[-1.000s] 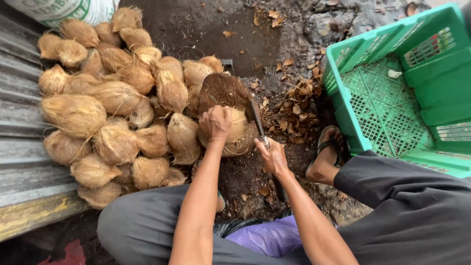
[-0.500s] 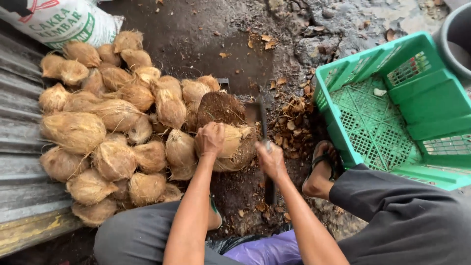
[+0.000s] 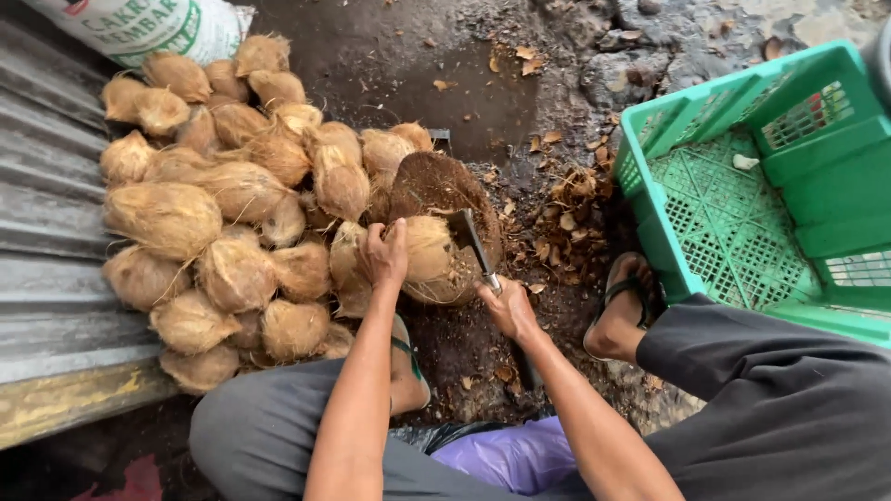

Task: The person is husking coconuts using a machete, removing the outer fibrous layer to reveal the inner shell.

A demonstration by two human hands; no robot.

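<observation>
Cleaver (image 3: 471,243) now against coconut (image 3: 429,250), white sack (image 3: 148,26) top-left

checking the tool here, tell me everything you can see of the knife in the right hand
The knife is a cleaver-like chopper with a broad, dark, dull metal blade and a lighter band where the blade meets the handle. The right hand grips the handle, hiding most of it. The blade slants up and away from the hand, its edge against the husked coconut that the left hand steadies on a round block.
</observation>
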